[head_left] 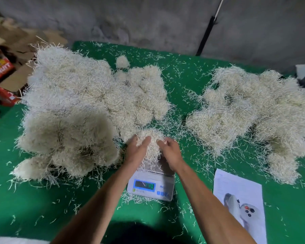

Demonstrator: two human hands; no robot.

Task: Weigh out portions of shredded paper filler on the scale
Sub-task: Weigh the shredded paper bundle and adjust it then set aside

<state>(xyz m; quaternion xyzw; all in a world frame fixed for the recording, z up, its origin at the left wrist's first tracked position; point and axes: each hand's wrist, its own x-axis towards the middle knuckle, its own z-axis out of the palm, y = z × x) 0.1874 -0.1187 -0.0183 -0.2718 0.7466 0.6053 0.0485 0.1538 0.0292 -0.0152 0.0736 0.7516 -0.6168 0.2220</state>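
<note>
1. The green worktop [192, 71] carries everything; loose strands litter it on all sides of the scale, so any that drift onto the platform would, I judge, count in a reading they do not belong to.
2. The large heap of shredded paper filler [69, 106] fills the worktop's left side from the far edge to near the front; its near-right flank lies just beside the scale, and a slide from it could lean on the platform and inflate the weight.
3. The right-hand spread of filler clumps [253, 111] lies toward the right edge, well apart from the scale; I cannot tell whether these are weighed portions or stock, so a finished portion could get mixed in with it.
4. The printed sheet [239, 199] lies flat near the front edge, right of the scale; the risk here is slight.
5. The digital scale [152, 184] stands near the middle of the front edge; its lit display is too blurred to read.
6. The portion of filler [151, 143] sits over the platform; strands overhang toward the display and may drop off when it is lifted.
7. The left hand [137, 150] and right hand [171, 153] cup the portion from either side, each grip curled round the filler; pressing down on it would falsify the reading.
</note>
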